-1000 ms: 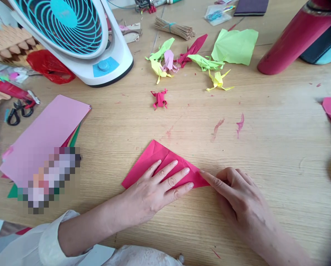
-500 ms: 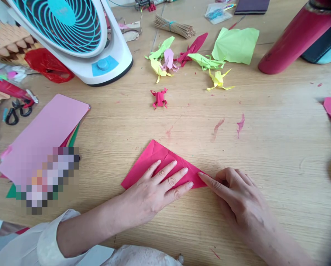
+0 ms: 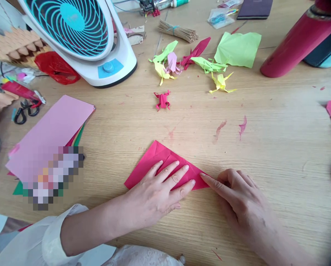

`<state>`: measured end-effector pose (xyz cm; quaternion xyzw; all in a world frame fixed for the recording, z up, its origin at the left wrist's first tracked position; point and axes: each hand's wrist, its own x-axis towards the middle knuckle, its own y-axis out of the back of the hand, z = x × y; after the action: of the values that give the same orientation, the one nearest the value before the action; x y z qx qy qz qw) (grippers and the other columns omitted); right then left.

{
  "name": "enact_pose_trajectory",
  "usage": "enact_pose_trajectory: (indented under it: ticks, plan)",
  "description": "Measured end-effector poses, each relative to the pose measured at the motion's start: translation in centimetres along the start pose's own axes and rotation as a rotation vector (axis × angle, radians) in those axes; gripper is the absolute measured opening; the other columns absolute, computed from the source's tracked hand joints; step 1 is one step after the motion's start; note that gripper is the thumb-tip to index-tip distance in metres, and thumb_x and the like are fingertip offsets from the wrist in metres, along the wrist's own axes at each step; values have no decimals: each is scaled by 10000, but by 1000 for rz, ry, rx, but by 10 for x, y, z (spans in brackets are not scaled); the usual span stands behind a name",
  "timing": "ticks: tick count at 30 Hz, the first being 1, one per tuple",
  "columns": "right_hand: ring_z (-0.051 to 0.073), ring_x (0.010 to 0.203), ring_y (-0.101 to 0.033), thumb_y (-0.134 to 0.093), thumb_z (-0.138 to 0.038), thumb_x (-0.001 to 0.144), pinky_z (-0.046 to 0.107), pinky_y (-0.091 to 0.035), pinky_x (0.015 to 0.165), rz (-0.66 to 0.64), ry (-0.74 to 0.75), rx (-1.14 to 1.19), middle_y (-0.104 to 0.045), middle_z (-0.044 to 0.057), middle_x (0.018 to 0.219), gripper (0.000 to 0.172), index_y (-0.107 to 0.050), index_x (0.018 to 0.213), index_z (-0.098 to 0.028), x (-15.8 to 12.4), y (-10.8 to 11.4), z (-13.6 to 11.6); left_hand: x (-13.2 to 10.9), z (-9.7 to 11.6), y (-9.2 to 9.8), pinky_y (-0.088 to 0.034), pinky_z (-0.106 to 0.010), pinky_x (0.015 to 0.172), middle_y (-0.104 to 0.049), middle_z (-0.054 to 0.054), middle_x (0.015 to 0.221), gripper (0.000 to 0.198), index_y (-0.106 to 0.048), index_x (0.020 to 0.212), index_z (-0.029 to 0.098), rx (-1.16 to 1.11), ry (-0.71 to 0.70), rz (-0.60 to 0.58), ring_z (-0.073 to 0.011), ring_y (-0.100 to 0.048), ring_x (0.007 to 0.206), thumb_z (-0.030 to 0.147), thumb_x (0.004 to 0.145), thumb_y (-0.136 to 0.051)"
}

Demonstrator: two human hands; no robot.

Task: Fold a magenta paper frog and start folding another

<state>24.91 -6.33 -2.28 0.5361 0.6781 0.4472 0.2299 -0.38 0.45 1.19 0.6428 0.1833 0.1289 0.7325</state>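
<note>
A folded magenta paper [image 3: 151, 160] lies on the wooden table [image 3: 265, 140] in front of me. My left hand [image 3: 157, 190] rests flat on it, fingers stretched out and pressing the sheet down. My right hand [image 3: 237, 201] sits just to the right, its index finger extended onto the paper's right corner while the other fingers curl under. Neither hand grips anything.
A stack of pink and coloured sheets [image 3: 49, 136] lies at the left. Several small origami figures [image 3: 187, 62], a red frog [image 3: 162, 100] and a green sheet [image 3: 238, 48] sit beyond. A white-and-teal fan [image 3: 79, 37], scissors [image 3: 24, 111] and a red bottle [image 3: 295, 40] ring the table.
The hands stay on the magenta paper almost unchanged; the right index finger shifted slightly along the corner. The view drifted a little, moving everything right and down.
</note>
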Motion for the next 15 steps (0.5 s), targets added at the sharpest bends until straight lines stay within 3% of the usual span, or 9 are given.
enact_pose_trajectory:
  ticks: [6, 10, 15]
  plan:
    - [199, 763, -498, -449, -71, 925, 352, -425, 665, -16, -57, 30, -531, 61, 864, 484, -567, 1358, -251, 2, 2, -3, 18, 12, 10, -293, -611, 1108, -560, -138, 1377, 659, -431, 1457, 237, 7, 66, -10, -332, -523, 1246, 616, 919, -477]
    - [193, 792, -540, -441, -95, 934, 344, -460, 686, 1, -180, 93, -562, 51, 876, 448, -533, 1353, -224, 3, 6, -5, 28, 19, 10, -306, -641, 1076, -595, -153, 1283, 751, -520, 1387, 219, 66, 108, -22, -376, -531, 1203, 731, 840, -477]
    - [201, 776, -609, -478, -212, 945, 347, -504, 678, 32, -252, 107, -629, 40, 877, 348, -548, 1285, -242, -3, 6, -2, 28, 30, 10, -304, -666, 1073, -566, -176, 1318, 787, -498, 1406, 206, 94, 139, -25, -400, -514, 1233, 744, 831, -470]
